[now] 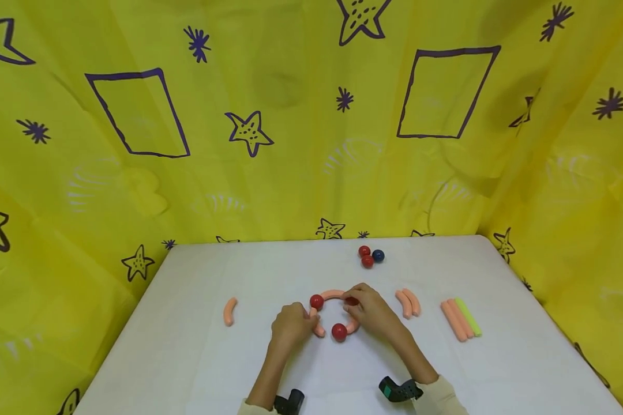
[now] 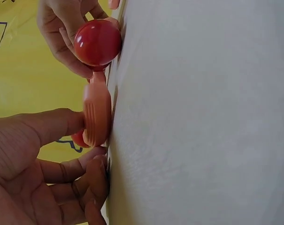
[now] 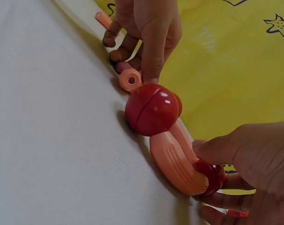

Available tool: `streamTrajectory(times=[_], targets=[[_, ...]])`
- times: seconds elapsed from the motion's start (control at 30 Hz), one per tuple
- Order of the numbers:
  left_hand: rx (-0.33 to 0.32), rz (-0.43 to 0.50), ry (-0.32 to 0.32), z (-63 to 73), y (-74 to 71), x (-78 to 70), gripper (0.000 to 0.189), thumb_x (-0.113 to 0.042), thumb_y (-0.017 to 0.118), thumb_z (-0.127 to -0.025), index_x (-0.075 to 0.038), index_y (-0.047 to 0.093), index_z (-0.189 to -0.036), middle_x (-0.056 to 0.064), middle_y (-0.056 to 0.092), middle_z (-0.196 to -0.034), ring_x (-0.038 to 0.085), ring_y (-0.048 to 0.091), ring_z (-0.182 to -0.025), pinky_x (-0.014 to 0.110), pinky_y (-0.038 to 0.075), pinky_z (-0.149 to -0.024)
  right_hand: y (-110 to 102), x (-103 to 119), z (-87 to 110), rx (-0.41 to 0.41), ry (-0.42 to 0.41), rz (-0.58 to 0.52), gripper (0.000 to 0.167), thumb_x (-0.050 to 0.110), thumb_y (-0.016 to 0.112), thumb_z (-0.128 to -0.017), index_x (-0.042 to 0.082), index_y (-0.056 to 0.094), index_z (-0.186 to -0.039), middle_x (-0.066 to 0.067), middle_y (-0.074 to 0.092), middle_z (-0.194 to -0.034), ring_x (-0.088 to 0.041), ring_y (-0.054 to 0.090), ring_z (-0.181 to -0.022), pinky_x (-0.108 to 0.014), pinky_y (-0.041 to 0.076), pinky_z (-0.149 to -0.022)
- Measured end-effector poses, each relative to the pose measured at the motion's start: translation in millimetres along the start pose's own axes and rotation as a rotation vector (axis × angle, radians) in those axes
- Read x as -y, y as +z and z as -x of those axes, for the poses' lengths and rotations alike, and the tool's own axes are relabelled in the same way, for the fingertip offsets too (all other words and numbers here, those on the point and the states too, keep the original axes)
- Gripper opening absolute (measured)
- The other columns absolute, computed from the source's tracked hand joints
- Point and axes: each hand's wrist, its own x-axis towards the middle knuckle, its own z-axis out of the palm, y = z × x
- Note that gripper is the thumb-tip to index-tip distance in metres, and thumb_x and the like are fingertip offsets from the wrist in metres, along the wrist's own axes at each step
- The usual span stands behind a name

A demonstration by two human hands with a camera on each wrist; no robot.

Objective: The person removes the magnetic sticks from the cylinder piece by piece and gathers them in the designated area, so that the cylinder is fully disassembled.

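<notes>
Several peach curved plastic tubes and red balls lie in a ring. My left hand (image 1: 291,327) pinches the left curved tube (image 2: 97,115) between thumb and fingers. Its upper end meets a red ball (image 1: 316,302); its lower end, with a round hole, points to the front red ball (image 1: 339,332). At the ring's right side my right hand (image 1: 371,311) grips another red ball (image 3: 216,177), thumb on one side and fingers on the other. This ball joins the back curved tube (image 1: 333,294) to the right curved tube (image 3: 172,161), which runs to the front ball.
A single curved tube (image 1: 230,312) lies left. Two more curved tubes (image 1: 407,303) are to the right, beside peach and yellow-green straight tubes (image 1: 462,319). At the back sit two red balls (image 1: 367,261) and a blue ball (image 1: 378,255). A yellow patterned curtain (image 1: 291,190) surrounds the white table (image 1: 187,357).
</notes>
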Motion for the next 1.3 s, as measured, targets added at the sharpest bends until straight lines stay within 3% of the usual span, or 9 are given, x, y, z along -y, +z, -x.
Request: streamTrajectory(times=[0.2,0.33,0.5,0.67,0.8,0.97,1.07,1.17,1.3], targets=[[-0.030,-0.003,0.012,-0.4,-3.5,0.4,0.021,-0.022,0.069,-0.087,-0.004,0.065,-0.076,0.002,0.059,-0.065,0.017,0.052,-0.058,0.032,0.039,-0.051,-6.6,8.6,8.7,0.087,0.060,0.081,0.021,0.018,0.072,-0.088,0.014,0.072,-0.109,0.000,0.062,-0.096,-0.010,0.054,-0.085,-0.031,0.048,-0.077],[-0.044,0.004,0.016,0.3,-5.9,0.0,0.018,-0.021,0.069,-0.086,-0.004,0.065,-0.080,0.001,0.059,-0.063,0.017,0.053,-0.059,0.033,0.041,-0.052,-12.3,14.0,13.1,0.148,0.042,0.092,0.019,0.017,0.071,-0.089,0.012,0.072,-0.107,0.001,0.064,-0.092,-0.011,0.053,-0.081,-0.029,0.046,-0.072],[-0.034,0.014,0.028,0.5,-6.6,0.0,0.022,-0.023,0.072,-0.085,-0.003,0.064,-0.087,0.005,0.061,-0.070,0.019,0.053,-0.062,0.034,0.041,-0.053,-22.3,19.7,19.2,0.253,-0.006,0.045,0.015,0.019,0.066,-0.092,0.012,0.070,-0.105,0.003,0.063,-0.082,-0.009,0.051,-0.073,-0.024,0.043,-0.064],[0.005,0.036,0.048,0.9,-5.1,2.1,0.021,-0.016,0.076,-0.081,-0.002,0.065,-0.093,0.005,0.058,-0.074,0.018,0.049,-0.061,0.030,0.039,-0.051,-31.6,26.2,22.3,0.351,-0.018,-0.012,0.010,0.022,0.063,-0.095,0.012,0.065,-0.099,0.005,0.060,-0.069,-0.005,0.049,-0.061,-0.020,0.039,-0.056],[0.028,0.064,0.071,1.9,-4.4,3.3,0.021,-0.009,0.077,-0.078,-0.002,0.066,-0.094,0.003,0.055,-0.070,0.017,0.047,-0.059,0.028,0.038,-0.049,-30.4,27.9,19.3,0.319,0.032,0.000,0.007,0.018,0.061,-0.094,0.012,0.063,-0.096,0.005,0.053,-0.061,-0.006,0.044,-0.055,-0.020,0.034,-0.051],[0.012,0.074,0.082,1.4,-4.1,3.3,0.019,-0.008,0.077,-0.077,-0.002,0.066,-0.092,0.003,0.055,-0.068,0.017,0.047,-0.058,0.028,0.038,-0.049,-16.7,19.7,7.3,0.221,0.093,-0.086,0.021,0.011,0.063,-0.091,0.005,0.064,-0.111,0.000,0.060,-0.077,-0.012,0.053,-0.067,-0.024,0.044,-0.059],[0.004,0.077,0.078,0.8,-3.6,3.3,0.018,-0.008,0.077,-0.077,-0.001,0.067,-0.090,0.004,0.056,-0.068,0.017,0.048,-0.058,0.028,0.038,-0.048,-6.8,12.9,-0.6,0.192,0.064,-0.127,0.027,0.013,0.067,-0.091,0.004,0.064,-0.116,-0.003,0.066,-0.093,-0.015,0.059,-0.083,-0.031,0.053,-0.072],[0.002,0.081,0.064,0.0,-3.0,3.6,0.017,-0.009,0.077,-0.077,-0.002,0.067,-0.087,0.005,0.057,-0.068,0.018,0.048,-0.057,0.028,0.037,-0.048,0.5,10.5,-7.2,0.192,0.015,-0.141,0.029,0.015,0.068,-0.091,0.004,0.065,-0.118,-0.005,0.068,-0.103,-0.016,0.062,-0.095,-0.037,0.054,-0.084],[-0.003,0.083,0.055,-1.4,-2.5,2.8,0.016,-0.010,0.077,-0.076,-0.002,0.066,-0.084,0.005,0.056,-0.066,0.017,0.048,-0.055,0.027,0.037,-0.046,7.1,14.5,-14.2,0.193,-0.034,-0.148,0.030,0.014,0.072,-0.088,0.003,0.066,-0.116,-0.005,0.068,-0.102,-0.016,0.062,-0.093,-0.035,0.054,-0.083]])
